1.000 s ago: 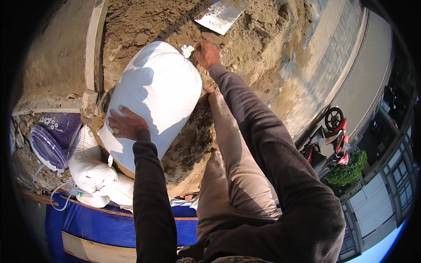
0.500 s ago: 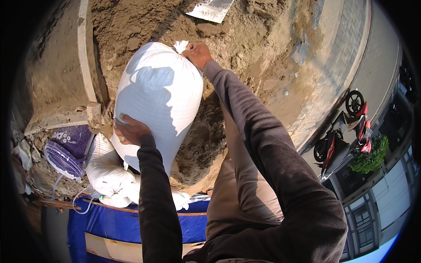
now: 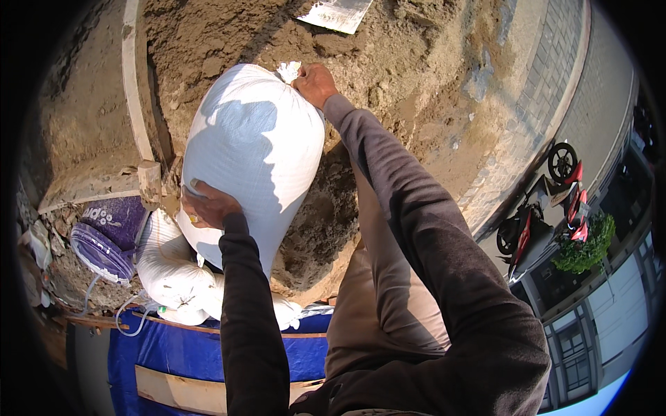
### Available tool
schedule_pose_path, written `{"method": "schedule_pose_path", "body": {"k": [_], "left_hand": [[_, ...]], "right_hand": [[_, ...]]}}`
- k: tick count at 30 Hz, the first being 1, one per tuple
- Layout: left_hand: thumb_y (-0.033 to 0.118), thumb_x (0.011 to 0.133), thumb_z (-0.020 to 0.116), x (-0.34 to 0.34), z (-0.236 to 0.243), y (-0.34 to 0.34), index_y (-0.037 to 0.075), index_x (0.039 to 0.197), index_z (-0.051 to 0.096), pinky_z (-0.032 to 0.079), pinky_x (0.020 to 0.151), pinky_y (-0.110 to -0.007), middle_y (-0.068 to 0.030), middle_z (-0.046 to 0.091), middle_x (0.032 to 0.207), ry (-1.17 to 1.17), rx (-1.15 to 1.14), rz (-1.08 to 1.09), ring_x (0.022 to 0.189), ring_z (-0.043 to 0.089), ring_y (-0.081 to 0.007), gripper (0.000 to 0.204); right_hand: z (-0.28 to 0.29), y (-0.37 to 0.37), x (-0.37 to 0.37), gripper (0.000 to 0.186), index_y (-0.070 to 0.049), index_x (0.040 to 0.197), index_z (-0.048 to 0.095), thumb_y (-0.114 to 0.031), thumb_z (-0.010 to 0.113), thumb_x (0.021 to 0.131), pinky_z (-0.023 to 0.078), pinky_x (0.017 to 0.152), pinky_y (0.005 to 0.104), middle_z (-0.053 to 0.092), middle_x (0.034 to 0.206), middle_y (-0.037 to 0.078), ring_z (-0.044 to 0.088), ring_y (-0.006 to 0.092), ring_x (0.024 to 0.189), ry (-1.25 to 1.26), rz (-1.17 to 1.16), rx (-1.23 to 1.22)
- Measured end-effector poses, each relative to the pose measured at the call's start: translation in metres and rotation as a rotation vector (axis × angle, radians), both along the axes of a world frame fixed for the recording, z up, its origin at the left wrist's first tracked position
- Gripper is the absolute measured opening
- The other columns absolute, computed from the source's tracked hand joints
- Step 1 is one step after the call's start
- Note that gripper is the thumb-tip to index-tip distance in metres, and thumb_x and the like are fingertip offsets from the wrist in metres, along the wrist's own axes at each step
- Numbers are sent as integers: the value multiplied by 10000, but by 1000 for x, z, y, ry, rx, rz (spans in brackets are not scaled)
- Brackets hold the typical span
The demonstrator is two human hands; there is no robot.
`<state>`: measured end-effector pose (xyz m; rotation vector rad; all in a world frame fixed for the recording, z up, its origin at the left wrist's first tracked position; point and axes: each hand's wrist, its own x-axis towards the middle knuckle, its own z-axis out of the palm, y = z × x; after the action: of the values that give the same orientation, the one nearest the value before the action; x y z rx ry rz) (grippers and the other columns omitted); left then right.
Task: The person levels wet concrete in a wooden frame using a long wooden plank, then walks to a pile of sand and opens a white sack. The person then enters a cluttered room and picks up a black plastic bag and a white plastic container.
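Observation:
A large, full white woven sack (image 3: 291, 159) lies slantwise before me, its tied neck at the far end. My right hand (image 3: 316, 85) is closed round the gathered neck, and a white tuft of it sticks out past the fingers. Lower down, on the sack's left side, my left hand (image 3: 210, 206) presses in with the thumb raised and the fingers curled against the cloth; some fingertips are hidden. Below that hand another white sack (image 3: 173, 267) lies bent over, partly behind my left forearm. Shadow falls across the big sack.
A purple bucket (image 3: 104, 243) lies tipped at the left, near a concrete kerb (image 3: 135, 90). A blue tarp (image 3: 187, 353) with a wooden board (image 3: 177, 390) is at the near edge. Beyond the sack are damp sand (image 3: 208, 35) and a pale sheet (image 3: 336, 15). Motorcycles (image 3: 527, 229) stand far right.

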<state>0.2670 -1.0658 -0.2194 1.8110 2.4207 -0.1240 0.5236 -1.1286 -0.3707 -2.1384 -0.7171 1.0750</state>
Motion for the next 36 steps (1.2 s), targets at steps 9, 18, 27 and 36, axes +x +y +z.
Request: {"method": "schedule_pose_path", "body": {"k": [9,18,27,36], "left_hand": [[513,931,249,-11,-5,-1,33,1277,442,243,995,-500,-145,461,1298,12,35,-72,1244,371,-294,623],[486,937,258,-10,-6,1,43,1261,444,280,938,-504,-131,478,1219,112,49,-99,1141,419,-287,579],[485,937,255,-2,0,5,52,1276,420,262,967,-512,-121,445,1256,64,11,-71,1203,377,-268,574],[495,938,249,-6,0,5,69,1302,398,240,992,-524,-142,402,1319,78,-41,-33,1235,364,-280,581]], "right_hand": [[40,10,15,271,-31,905,607,-250,618,746,462,639,346,620,803,135,574,216,685,81,51,195],[18,49,30,148,-51,784,581,-186,642,773,427,610,421,584,699,141,554,306,656,-229,572,149],[-10,54,26,91,-32,690,567,-102,613,723,428,588,408,559,618,157,549,311,601,-142,481,147],[44,65,34,91,-12,705,489,-31,578,700,406,561,408,523,616,143,487,291,561,-20,640,316]]}}
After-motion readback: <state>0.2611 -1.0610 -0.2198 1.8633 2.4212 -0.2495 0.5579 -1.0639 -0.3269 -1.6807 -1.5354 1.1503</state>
